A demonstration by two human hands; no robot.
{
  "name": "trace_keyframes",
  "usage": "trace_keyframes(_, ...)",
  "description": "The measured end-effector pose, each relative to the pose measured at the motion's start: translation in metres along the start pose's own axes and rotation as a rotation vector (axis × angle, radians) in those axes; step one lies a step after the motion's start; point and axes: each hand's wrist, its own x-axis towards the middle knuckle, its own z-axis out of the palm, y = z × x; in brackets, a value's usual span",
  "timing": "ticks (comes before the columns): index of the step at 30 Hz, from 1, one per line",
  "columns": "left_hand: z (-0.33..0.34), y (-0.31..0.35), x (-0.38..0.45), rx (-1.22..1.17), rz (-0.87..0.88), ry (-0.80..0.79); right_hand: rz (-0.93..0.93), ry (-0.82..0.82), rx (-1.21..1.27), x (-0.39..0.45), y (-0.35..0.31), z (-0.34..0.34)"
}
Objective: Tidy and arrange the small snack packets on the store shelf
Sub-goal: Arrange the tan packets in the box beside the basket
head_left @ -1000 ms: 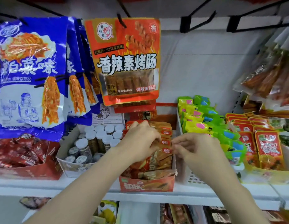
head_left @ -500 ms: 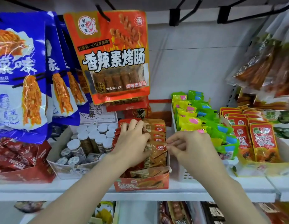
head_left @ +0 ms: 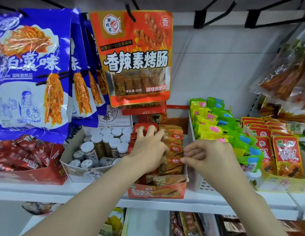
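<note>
I see a white shelf [head_left: 97, 193] carrying a row of containers: a red coffee box [head_left: 37, 176] at the left, then a carton of small jars [head_left: 76, 169], an orange snack box [head_left: 157, 191], a white basket [head_left: 201, 184], and a yellow tray [head_left: 281, 183] at the right.

A single head-worn wide-angle camera faces the store shelf [head_left: 80, 193] head-on, tilted slightly downward. It sits close — both forearms enter from the bottom edge. Hanging packets fill the upper frame; the lower shelf shows at the bottom. No second view exists.
</note>
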Motion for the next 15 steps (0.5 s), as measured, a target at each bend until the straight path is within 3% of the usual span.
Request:
trace_keyframes(6, -0.028, -0.016, -0.009, -0.369, 0.020, 0.137, -0.026, 0.001, -0.082, -0.004, -0.002, 0.002)
trace_keyframes(9, -0.045, -0.023, -0.019, -0.708, -0.040, 0.181, -0.049, 0.035, -0.034, -0.005, -0.006, 0.003)
trace_keyframes(15, -0.037, -0.015, -0.033, -1.118, -0.157, 0.195, -0.046, 0.162, 0.042, -0.006, -0.010, 0.010)
